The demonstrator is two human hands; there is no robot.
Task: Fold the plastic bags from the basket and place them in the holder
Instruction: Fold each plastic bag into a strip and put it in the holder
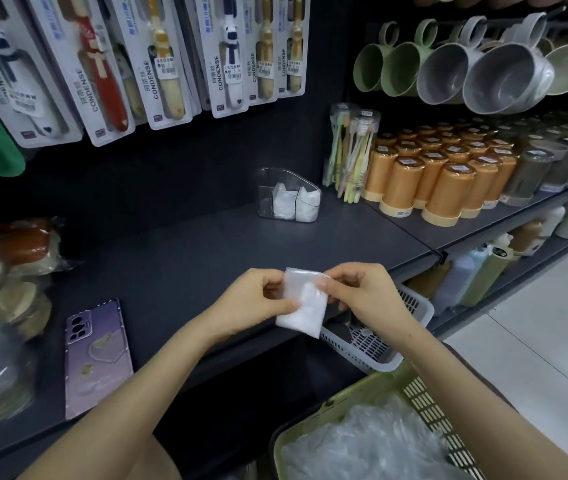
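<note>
Now | left hand (258,301) pinches folded plastic bag (305,306) | right hand (362,292) pinches its upper right edge

This is looking like a shop: carded toothbrush packs (168,64) with price stickers are hanging in rows, identical labelled orange cups (449,188) are crowding the dark shelf (171,244), and mugs (504,74) are dangling from hooks above.

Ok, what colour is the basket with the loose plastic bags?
Pale green basket, clearest bottom right in the head view.
</note>
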